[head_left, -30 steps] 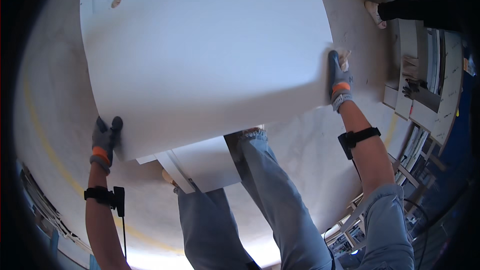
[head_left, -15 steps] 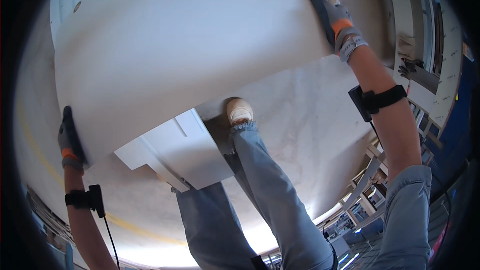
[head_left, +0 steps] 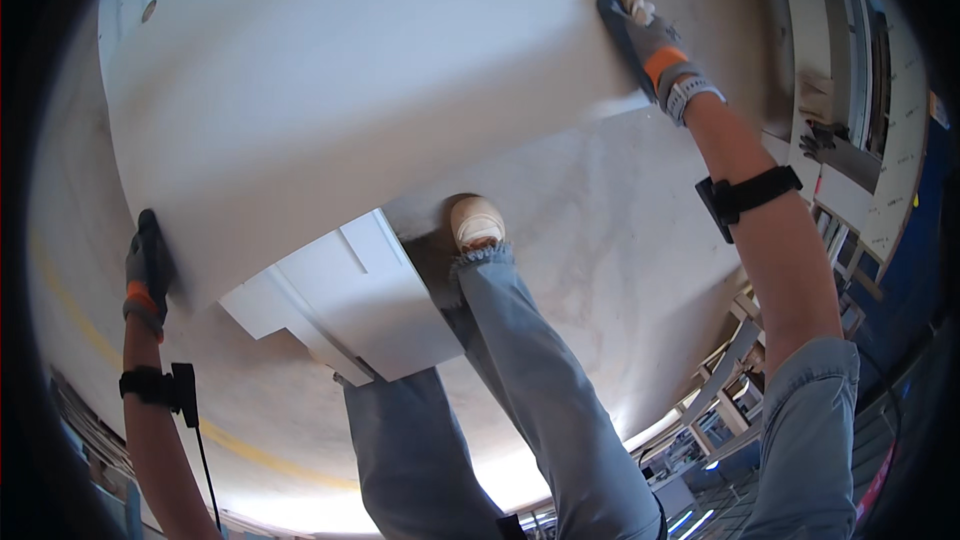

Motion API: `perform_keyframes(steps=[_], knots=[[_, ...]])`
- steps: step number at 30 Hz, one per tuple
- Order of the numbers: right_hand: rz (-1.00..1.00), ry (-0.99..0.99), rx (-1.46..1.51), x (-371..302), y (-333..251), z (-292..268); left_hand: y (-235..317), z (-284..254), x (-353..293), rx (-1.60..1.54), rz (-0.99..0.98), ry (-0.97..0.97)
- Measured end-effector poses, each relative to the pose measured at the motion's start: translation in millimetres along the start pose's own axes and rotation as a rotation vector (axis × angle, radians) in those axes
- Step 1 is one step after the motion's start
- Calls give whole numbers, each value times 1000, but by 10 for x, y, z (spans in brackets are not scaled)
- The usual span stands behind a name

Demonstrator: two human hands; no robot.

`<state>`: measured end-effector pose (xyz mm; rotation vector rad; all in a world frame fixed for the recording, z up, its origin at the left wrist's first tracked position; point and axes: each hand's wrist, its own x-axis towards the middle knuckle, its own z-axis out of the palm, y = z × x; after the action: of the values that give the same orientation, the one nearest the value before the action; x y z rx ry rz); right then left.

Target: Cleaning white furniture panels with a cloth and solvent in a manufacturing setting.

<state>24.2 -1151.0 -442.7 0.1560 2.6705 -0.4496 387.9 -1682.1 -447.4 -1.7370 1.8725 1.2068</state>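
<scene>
A large white panel (head_left: 350, 90) spans the upper part of the view, a hand at each side edge. My left hand (head_left: 148, 265), in a grey glove with a dark palm and an orange cuff band, grips the left edge near the panel's near corner. On the right edge, my right hand (head_left: 640, 40), gloved alike, grips with its fingers pointing away from me. A pale crumpled bit (head_left: 633, 0) shows beside those fingers; its kind is unclear. Some fingers of both hands are hidden. Under the panel's near edge lies a smaller white board (head_left: 370, 290) with slots and a stepped corner.
My shoe (head_left: 477, 222) stands on the grey floor (head_left: 600, 210) beside the smaller board. A yellow line (head_left: 270, 458) crosses the floor at lower left. Frames and boards (head_left: 740, 380) stand at right, with a dark glove (head_left: 817, 140) lying on a ledge at far right.
The right hand and the panel's right edge have shifted slightly left and nearer. My left hand has moved a little to the right. Both keep their hold.
</scene>
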Motion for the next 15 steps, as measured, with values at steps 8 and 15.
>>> perform_keyframes(steps=[8, 15], knots=[[99, -191, -245, -58, 11, 198, -154, 162, 121, 301, -35, 121], [-12, 67, -524, -47, 384, -427, -574, 134, -32, 508, -136, 55]])
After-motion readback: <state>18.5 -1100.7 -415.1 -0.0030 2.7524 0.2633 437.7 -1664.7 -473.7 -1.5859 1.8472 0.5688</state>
